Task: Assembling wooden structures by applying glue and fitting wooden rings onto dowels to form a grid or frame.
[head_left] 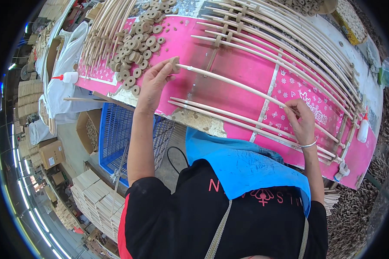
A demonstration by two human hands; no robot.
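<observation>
My left hand (154, 84) pinches a small round wooden disc (174, 63) at the left end of a long, thin wooden rod (229, 79). The disc sits against the rod's tip; whether the tip goes into its hole I cannot tell. Farther right, the fingers of my right hand (301, 120) are closed round the same rod, which slants down to the right over the pink table (242, 93). Two more rods (222, 113) lie along the near edge. Just beyond my left hand is a heap of wooden rings (138, 52).
Several rods with wooden pieces (255, 34) lie in a row at the far right, and a bundle of rods (106, 34) at the far left. White glue bottles stand left (69, 77) and right (363, 129). Below the table edge is a blue plastic crate (114, 134).
</observation>
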